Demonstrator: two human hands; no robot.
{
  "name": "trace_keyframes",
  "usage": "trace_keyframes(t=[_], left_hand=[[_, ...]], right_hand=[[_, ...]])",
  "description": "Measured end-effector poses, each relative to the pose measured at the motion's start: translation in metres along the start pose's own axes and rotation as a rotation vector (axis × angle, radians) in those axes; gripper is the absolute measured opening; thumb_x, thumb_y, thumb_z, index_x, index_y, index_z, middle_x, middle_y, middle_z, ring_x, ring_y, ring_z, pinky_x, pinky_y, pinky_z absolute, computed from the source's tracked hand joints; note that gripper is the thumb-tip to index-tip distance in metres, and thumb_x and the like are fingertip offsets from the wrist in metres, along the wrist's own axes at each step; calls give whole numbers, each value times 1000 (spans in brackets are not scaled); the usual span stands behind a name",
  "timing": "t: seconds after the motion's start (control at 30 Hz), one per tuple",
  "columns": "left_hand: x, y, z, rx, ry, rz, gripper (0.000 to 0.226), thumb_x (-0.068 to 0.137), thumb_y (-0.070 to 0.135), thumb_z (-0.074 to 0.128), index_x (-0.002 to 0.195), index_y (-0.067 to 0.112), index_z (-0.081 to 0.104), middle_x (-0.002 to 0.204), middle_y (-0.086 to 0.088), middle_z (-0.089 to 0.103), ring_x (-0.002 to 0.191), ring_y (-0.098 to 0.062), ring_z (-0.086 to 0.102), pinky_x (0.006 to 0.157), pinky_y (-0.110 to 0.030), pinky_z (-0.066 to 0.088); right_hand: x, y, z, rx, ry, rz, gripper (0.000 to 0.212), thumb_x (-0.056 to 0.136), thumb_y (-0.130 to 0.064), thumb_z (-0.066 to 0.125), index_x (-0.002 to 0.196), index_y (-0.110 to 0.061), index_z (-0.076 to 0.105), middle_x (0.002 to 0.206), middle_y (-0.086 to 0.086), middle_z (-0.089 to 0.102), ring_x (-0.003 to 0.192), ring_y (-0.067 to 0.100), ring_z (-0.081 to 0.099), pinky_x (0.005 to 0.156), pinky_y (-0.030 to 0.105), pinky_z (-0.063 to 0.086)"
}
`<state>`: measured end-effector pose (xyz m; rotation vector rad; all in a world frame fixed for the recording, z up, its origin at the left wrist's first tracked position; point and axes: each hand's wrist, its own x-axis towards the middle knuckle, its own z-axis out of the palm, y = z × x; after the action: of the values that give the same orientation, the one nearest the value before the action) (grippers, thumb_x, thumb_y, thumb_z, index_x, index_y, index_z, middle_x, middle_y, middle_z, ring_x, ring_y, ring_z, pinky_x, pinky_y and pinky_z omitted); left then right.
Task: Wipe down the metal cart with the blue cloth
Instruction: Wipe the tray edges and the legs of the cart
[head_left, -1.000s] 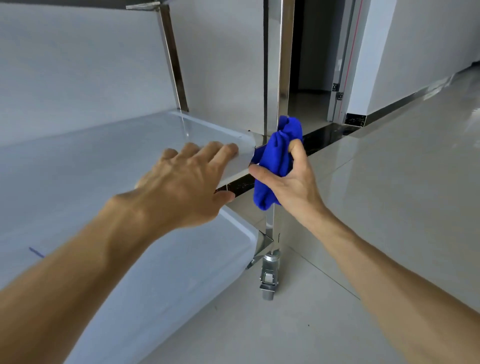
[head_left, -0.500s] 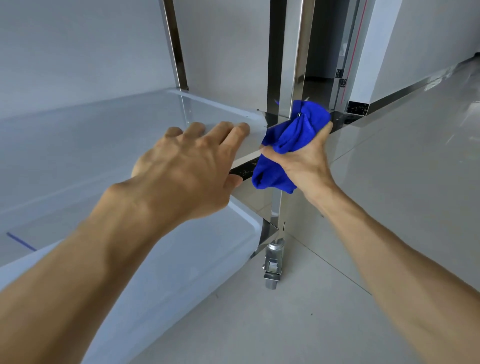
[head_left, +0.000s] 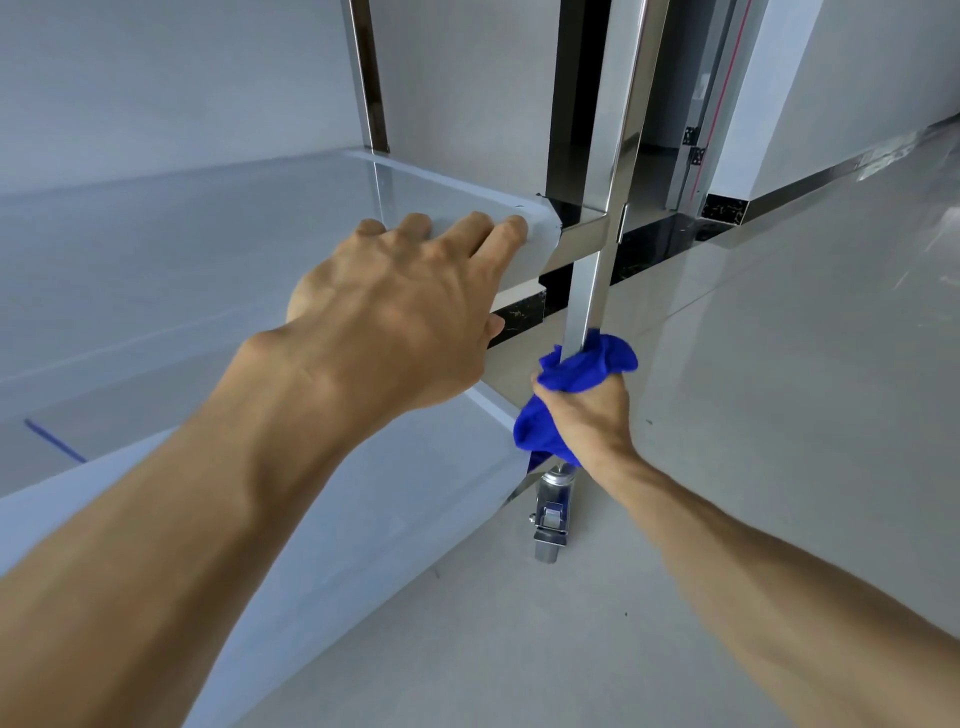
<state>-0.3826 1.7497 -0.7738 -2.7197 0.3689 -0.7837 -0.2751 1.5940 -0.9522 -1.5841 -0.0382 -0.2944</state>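
Your right hand (head_left: 584, 415) grips the blue cloth (head_left: 582, 366), wrapped around the cart's corner post (head_left: 597, 270) just above the wheel (head_left: 551, 525). Your left hand (head_left: 410, 306) rests flat, fingers straight, on the shelf (head_left: 208, 234). Push hard and the cart may roll, should that wheel be unlocked.

Bare, pale room in soft daylight
Glossy grey floor tiles (head_left: 779, 364) are reflecting light; a dark baseboard (head_left: 810, 182) is running under white walls (head_left: 156, 78).
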Motion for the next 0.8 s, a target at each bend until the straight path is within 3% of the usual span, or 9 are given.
trace_keyframes(t=[0.13, 0.23, 0.3, 0.37, 0.43, 0.5, 0.6, 0.7, 0.8], left_hand=[[-1, 1, 0, 4, 11, -3, 57, 99, 44, 41, 146, 32, 12, 138, 6, 45, 113, -29, 52, 83, -40, 41], [-3, 4, 0, 23, 48, -9, 53, 99, 44, 41, 145, 31, 17, 134, 5, 48, 106, -30, 54, 73, -37, 33], [-3, 4, 0, 29, 60, -2, 53, 99, 43, 40, 145, 31, 19, 134, 5, 49, 106, -30, 54, 72, -36, 31], [-3, 3, 1, 27, 62, -1, 52, 99, 44, 40, 145, 31, 19, 134, 5, 49, 107, -31, 55, 72, -36, 30], [-3, 2, 2, 34, 63, 9, 54, 99, 45, 38, 147, 31, 17, 137, 5, 48, 110, -31, 54, 73, -37, 31], [-4, 2, 3, 39, 59, 16, 56, 99, 45, 37, 148, 31, 13, 138, 6, 47, 112, -31, 54, 73, -38, 33], [-4, 2, 3, 44, 65, 3, 57, 99, 46, 38, 148, 33, 12, 137, 6, 47, 110, -31, 55, 71, -36, 31], [-6, 4, 0, 58, 65, -14, 58, 99, 47, 40, 149, 34, 13, 136, 6, 48, 110, -31, 55, 66, -34, 27], [-9, 5, -3, 60, 66, -23, 61, 97, 51, 43, 149, 34, 16, 136, 6, 48, 109, -31, 55, 69, -34, 28]], right_hand=[[25, -55, 12, 27, 149, -157, 37, 71, -26, 81, 97, -36, 56, 79, -21, 67, 79, 3, 67, 78, 26, 54], [39, -85, 13, -15, 172, -214, 36, 63, -32, 78, 86, -40, 51, 75, -28, 65, 75, -2, 65, 80, 37, 57], [37, -83, 13, -33, 174, -233, 35, 64, -32, 77, 86, -41, 52, 79, -23, 67, 78, 2, 66, 82, 42, 58], [31, -69, 17, -19, 193, -251, 40, 66, -31, 77, 89, -52, 52, 83, -27, 68, 79, -1, 66, 81, 36, 58], [22, -48, 20, -30, 200, -224, 49, 68, -30, 76, 92, -63, 49, 81, -39, 64, 74, -10, 63, 73, 21, 53], [12, -15, 18, -5, 163, -158, 40, 72, -22, 75, 98, -45, 55, 76, -33, 65, 61, -6, 62, 60, 16, 50], [-1, 26, 8, -2, 3, 7, 27, 74, -4, 68, 94, -13, 52, 67, -20, 60, 53, 6, 51, 49, 22, 47], [0, 25, -4, -22, -120, 70, 24, 76, 1, 64, 93, -6, 50, 71, -4, 58, 61, 17, 50, 49, 20, 46], [-7, 13, -19, -9, -222, 72, 29, 78, 3, 59, 106, -5, 56, 96, 10, 69, 77, 26, 63, 57, 24, 53]])
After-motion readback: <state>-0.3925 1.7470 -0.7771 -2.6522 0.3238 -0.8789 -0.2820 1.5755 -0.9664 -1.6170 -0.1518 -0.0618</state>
